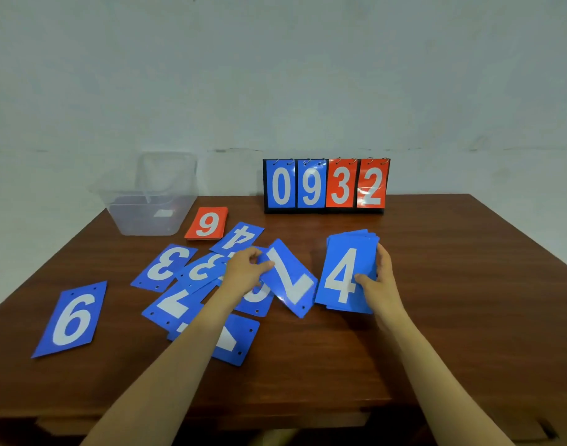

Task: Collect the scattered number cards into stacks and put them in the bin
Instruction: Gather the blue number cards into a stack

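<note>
Blue 7 card (288,278): pinched at its upper edge by the left hand (246,268), lifted and tilted over the loose pile, just beside the blue stack (346,275). Stack, 4 on top, gripped along its right side by the right hand (380,278), thumb across the face; top edges slightly fanned.

Step in hand, as I read it: adding the 7 to the stack. To do it well, turn the card the same way up as the 4, slide it under the thumb, then square the fanned edges against the table (404,333) before reaching again. The cards looked glossy and probably slip, so a firm grip is advised.

More blue cards lay overlapped under the left forearm, with a 6 card (71,318) apart at far left. The red stack (207,224) sat just beside the clear bin (153,201), not in it. A scoreboard (325,186) stood behind.
</note>
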`<action>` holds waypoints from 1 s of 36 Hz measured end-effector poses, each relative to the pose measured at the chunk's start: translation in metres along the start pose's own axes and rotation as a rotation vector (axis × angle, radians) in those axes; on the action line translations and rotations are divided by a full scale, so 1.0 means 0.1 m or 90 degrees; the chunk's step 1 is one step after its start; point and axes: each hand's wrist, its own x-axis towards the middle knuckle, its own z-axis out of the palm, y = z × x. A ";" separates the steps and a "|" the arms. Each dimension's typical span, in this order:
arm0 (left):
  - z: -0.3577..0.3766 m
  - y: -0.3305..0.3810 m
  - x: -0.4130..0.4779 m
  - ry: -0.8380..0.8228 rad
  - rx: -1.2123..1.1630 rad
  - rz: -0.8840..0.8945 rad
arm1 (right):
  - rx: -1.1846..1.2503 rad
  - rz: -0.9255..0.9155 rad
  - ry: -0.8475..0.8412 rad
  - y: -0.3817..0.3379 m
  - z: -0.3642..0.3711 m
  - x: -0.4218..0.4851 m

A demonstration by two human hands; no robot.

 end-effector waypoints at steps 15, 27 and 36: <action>0.00 0.18 -0.48 0.060 -0.556 -0.150 | 0.037 -0.031 -0.096 -0.26 0.46 -0.33; 0.07 0.22 -0.68 0.106 -0.108 0.060 | 0.125 -0.064 -0.108 -0.46 0.59 -0.42; 0.15 0.17 -0.56 0.091 -0.104 0.040 | 0.108 -0.085 -0.094 -0.47 0.63 -0.32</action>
